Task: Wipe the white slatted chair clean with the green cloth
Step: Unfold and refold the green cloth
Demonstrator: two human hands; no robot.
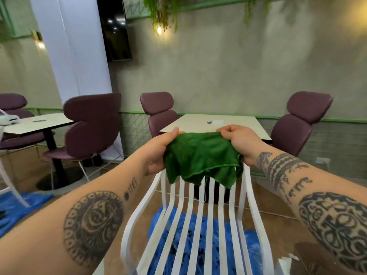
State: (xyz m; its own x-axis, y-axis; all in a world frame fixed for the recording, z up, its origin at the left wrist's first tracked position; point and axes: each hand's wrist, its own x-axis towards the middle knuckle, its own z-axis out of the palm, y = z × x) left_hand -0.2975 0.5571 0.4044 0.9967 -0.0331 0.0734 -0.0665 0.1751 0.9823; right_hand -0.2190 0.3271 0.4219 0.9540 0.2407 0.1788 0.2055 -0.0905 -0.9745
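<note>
Both forearms, tattooed, reach forward over the back of the white slatted chair [246, 187], which stands directly below and in front of the person with its slats running away from the camera. The green cloth [200, 157] is stretched between the two hands above the top of the chair's back. Its crumpled lower edge hangs down in front of the upper ends of the slats, hiding them; whether the fabric actually rests on the chair cannot be told. The left hand [158, 149] grips the cloth's left side, with the thumb lying along the top edge and the fingers curled underneath, out of sight behind the fabric. The right hand [238, 142] grips the right side, its fingers bent over the upper edge and bunching the material into the palm — so each hand is closed around a corner of the same cloth. Blue plastic sheeting [156, 221] lies on the floor beneath the chair and shows through the gaps between the slats. Just beyond the hands stands a pale square table [238, 126], flanked by purple padded chairs, one at its left [158, 110] and one at its right [301, 120]. Further left are a white column [79, 46], a dark wall screen [115, 28] and a second table [37, 124].
</note>
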